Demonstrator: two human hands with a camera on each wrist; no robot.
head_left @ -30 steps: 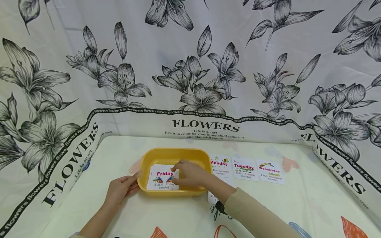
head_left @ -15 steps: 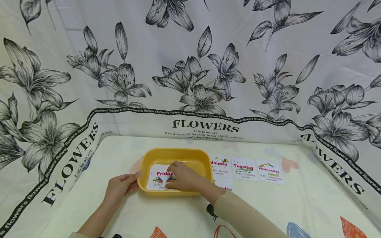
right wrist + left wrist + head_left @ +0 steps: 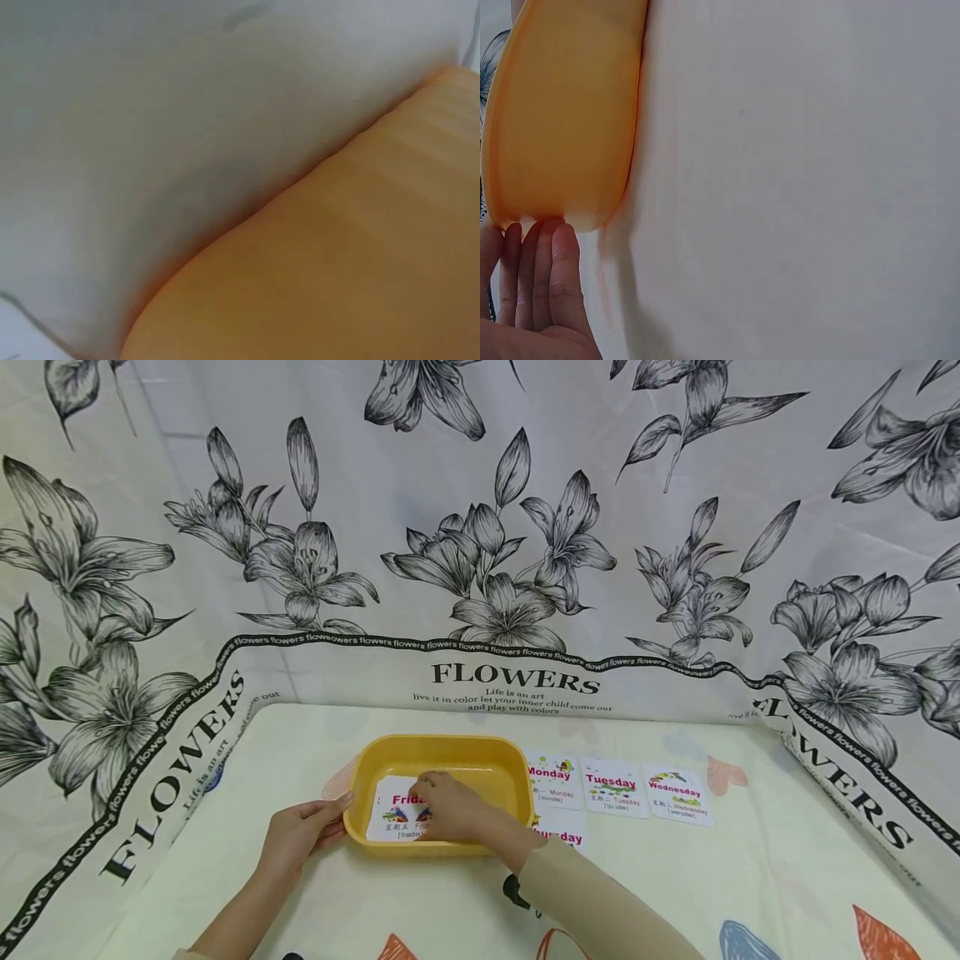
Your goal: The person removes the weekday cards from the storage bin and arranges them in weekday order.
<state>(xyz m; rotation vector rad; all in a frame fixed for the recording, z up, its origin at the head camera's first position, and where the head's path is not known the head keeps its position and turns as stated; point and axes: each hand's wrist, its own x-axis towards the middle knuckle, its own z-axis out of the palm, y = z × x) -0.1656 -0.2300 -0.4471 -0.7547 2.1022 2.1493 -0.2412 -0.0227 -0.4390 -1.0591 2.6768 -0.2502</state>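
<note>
A yellow plastic tray stands on the table. My left hand pinches its left rim, the thumb on the rim and the fingers against the outer wall; the left wrist view shows these fingers at the tray's end. Inside the tray lies a white Friday card with red lettering. My right hand reaches in over the card's right half, fingers near its far edge and thumb near its close edge. I cannot tell whether it grips the card. In the right wrist view only the tray's outer wall shows, not the hand.
Right of the tray, the Monday card, Tuesday card and Wednesday card lie in a row. Below Monday is a Thursday card, partly hidden by the tray and right arm. A flower-printed curtain hangs behind the table.
My right hand has moved left over the Friday card, covering more of it. Its forearm has shifted left, uncovering more of the Thursday card. The left hand keeps its hold on the tray.
</note>
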